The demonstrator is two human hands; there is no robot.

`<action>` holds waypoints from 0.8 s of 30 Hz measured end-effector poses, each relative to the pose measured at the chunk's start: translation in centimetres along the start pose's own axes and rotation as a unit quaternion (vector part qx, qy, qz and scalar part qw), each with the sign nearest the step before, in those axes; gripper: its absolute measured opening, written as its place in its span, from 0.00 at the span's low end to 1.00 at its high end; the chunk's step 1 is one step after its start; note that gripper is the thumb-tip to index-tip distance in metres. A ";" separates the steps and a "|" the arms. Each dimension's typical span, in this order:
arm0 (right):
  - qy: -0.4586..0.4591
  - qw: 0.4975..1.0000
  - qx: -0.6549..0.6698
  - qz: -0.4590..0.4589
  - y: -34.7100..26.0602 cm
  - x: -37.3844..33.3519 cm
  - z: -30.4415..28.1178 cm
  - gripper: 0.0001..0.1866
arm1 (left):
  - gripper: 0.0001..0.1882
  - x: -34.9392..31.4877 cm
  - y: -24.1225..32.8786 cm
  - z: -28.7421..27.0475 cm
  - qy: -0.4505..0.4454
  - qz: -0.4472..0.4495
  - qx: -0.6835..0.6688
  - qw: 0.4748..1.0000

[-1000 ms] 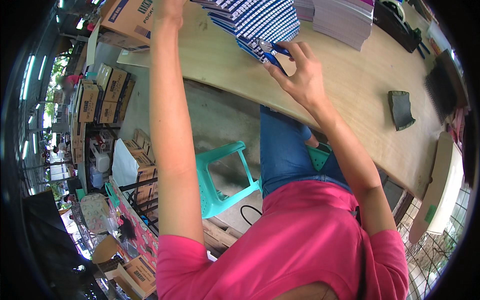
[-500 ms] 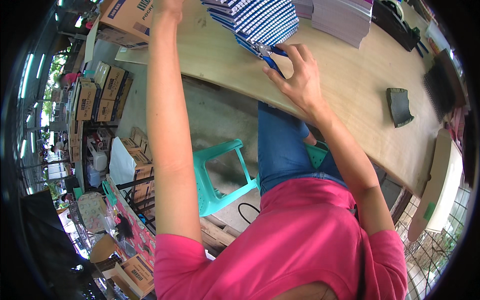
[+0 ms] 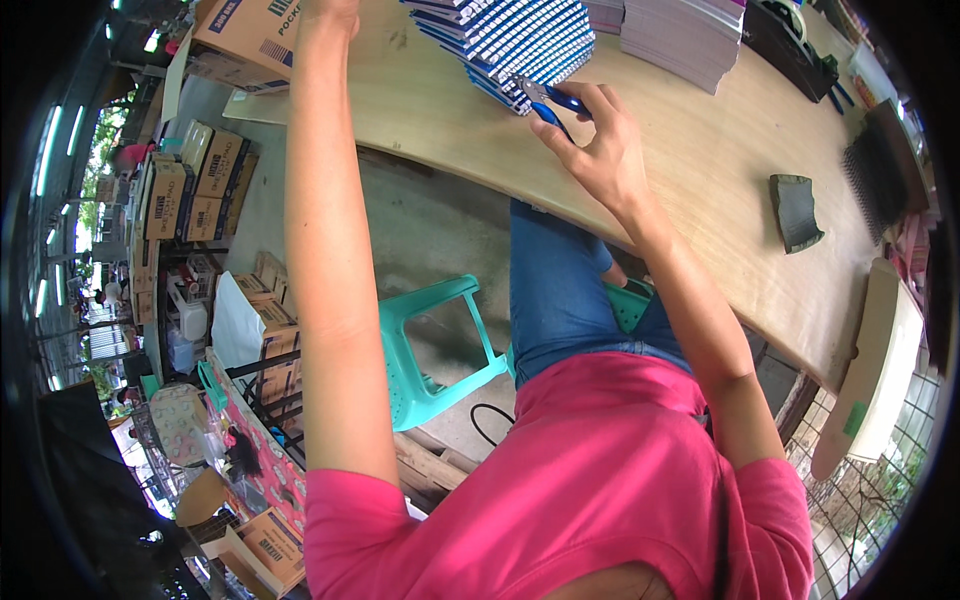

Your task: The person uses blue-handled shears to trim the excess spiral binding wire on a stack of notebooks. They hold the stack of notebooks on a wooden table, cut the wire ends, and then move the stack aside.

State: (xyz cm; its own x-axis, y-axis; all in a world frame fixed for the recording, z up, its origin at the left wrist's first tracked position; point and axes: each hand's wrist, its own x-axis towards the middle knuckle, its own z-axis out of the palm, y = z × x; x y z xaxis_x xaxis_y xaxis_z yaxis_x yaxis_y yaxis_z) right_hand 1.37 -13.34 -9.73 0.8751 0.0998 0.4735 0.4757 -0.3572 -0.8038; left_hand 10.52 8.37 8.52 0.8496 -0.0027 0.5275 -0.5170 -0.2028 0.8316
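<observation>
My right hand [image 3: 610, 145] is closed round a pair of pliers [image 3: 552, 120] with blue handles, which are spread apart. The metal jaws touch or nearly touch the near corner of a stack of blue-and-white pads [image 3: 530, 40] on the table; whether they grip anything there is too small to tell. The stack's edges show rows of blue and white bands. My left arm stretches far forward, and my left hand [image 3: 330, 12] is at the upper edge of the picture near a cardboard box [image 3: 245, 45]. Its fingers are cut off from view.
The wooden table [image 3: 690, 190] has a stack of pale-edged pads [image 3: 680, 45] at the back and a dark curved piece [image 3: 797, 213] at right. A tape dispenser [image 3: 790, 40] stands at the far right. A turquoise stool [image 3: 435, 350] and stacked cartons [image 3: 200, 180] are on the left.
The pliers have shifted slightly right and up along the stack's near corner, still in my right hand. My left arm keeps nearly the same place as the view shifts a little.
</observation>
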 end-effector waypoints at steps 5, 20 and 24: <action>0.045 0.992 -0.082 -0.085 1.1 -0.4 0.9 0.22 | 0.25 0.1 0.3 0.4 -0.011 0.007 0.000 1.000; 0.017 0.999 -0.017 -0.024 1.5 -0.9 0.7 0.23 | 0.26 0.5 -0.4 0.2 -0.005 -0.004 -0.020 1.000; 0.021 0.998 -0.032 -0.051 2.0 -0.6 1.5 0.22 | 0.26 0.3 0.0 0.2 -0.003 -0.022 -0.023 0.999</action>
State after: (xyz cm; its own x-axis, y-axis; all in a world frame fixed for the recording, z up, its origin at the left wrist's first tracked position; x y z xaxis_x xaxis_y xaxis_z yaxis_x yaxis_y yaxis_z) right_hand 1.88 -12.75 -12.17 0.8177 0.1006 0.5668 0.5538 -0.4064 -0.7267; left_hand 10.83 8.17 8.62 0.8726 -0.0014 0.4885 -0.4827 -0.1569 0.8616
